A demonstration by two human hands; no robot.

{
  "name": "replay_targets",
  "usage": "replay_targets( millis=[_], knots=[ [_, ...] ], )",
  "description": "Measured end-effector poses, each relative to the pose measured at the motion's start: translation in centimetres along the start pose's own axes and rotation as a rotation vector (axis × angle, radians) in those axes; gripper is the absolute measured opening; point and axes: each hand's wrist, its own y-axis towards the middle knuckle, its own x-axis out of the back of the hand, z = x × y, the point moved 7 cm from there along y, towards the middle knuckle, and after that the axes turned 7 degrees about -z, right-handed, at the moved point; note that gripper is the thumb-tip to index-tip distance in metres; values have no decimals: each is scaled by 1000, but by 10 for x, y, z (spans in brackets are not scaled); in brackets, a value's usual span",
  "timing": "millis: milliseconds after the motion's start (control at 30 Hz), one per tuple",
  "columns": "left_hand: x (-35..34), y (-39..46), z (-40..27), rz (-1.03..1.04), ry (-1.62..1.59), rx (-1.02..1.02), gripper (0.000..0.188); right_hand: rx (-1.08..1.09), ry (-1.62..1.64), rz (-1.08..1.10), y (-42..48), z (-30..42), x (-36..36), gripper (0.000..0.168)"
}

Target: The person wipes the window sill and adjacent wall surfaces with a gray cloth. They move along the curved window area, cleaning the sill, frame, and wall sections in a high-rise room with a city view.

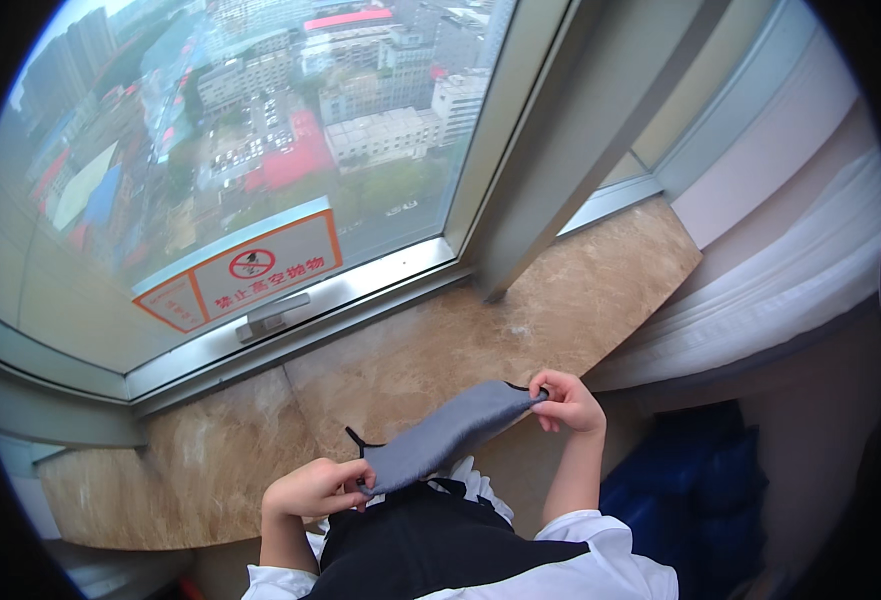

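A grey cloth pad with black cord loops (448, 433) is stretched between my two hands, in front of a dark apron (425, 544). My left hand (324, 486) pinches its lower left end between thumb and fingers, and one black loop sticks up close by. The upper right end is pinched in my right hand (569, 401), beside another bit of black cord. The pad slants upward to the right, over the near edge of a brown marble windowsill (380, 375). Its underside is hidden.
Beyond the sill stands a closed window with a metal handle (271, 319) and a printed warning sticker (241, 270). A window post (560, 165) meets the sill. White curtains (770, 300) hang at right, above dark blue material (688, 487).
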Motion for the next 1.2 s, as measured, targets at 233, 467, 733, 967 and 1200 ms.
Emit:
replay_targets(
  millis=[233, 467, 733, 967, 1200],
  knots=[
    [36, 52, -57, -458, -464, -294, 20, 620, 250, -497, -10, 58, 39, 13],
    [60, 154, -236, -448, -376, -998, 52, 1288, 195, -401, 10, 225, 63, 53],
    [94, 213, -451, -1064, 628, -1545, 68, 1486, 2, -336, 40, 455, 55, 76],
    [118, 271, -481, -1092, 521, -1480, 82, 1407, 74, -240, 79, 490, 48, 68],
    [112, 282, -436, -1090, 573, -1481, 92, 1197, 228, -151, 107, 427, 57, 64]
  ],
)
